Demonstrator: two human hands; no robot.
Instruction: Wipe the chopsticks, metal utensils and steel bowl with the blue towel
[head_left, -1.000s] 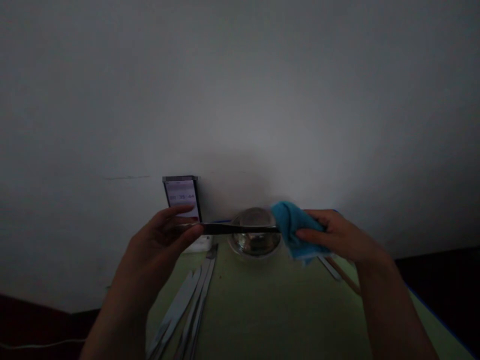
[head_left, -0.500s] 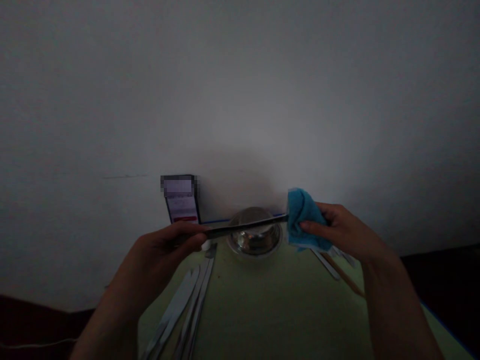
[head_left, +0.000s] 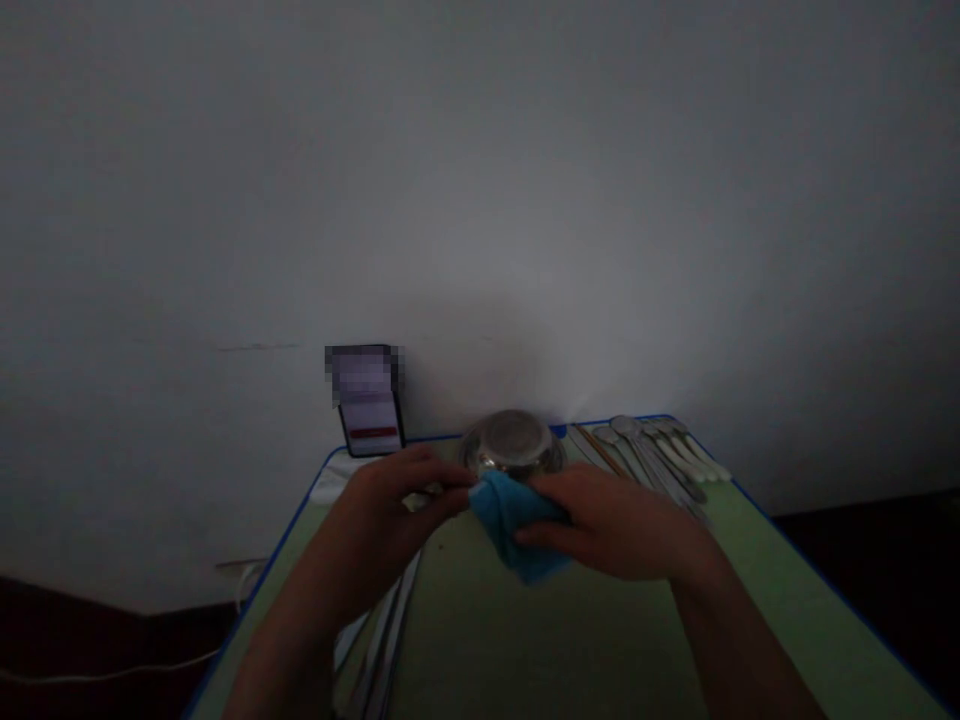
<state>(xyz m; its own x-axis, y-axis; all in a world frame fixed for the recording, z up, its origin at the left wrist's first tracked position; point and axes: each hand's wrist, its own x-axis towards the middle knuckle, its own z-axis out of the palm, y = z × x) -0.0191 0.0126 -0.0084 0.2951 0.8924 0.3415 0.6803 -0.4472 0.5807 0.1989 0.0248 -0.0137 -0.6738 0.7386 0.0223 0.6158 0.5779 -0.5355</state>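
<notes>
My right hand is closed on a blue cloth, bunched in front of a shiny metal bowl that stands upside down on the table. Close against the cloth's left edge, the fingers of my left hand are pinched together. They hold the end of a slim, long utensil; the earlier frame shows it as a dark bar, but it is now almost wholly hidden by cloth and fingers. Several flat metal knives lie below my left hand, partly covered by my forearm.
A phone leans against the wall at the back left. Several spoons and a thin wooden stick lie at the back right. The green table has a blue edge. A white cable runs at lower left.
My right hand with the blue cloth has slid left along the utensil, up to my left hand. My left hand has shifted slightly right. More of the spoons at the right shows.
</notes>
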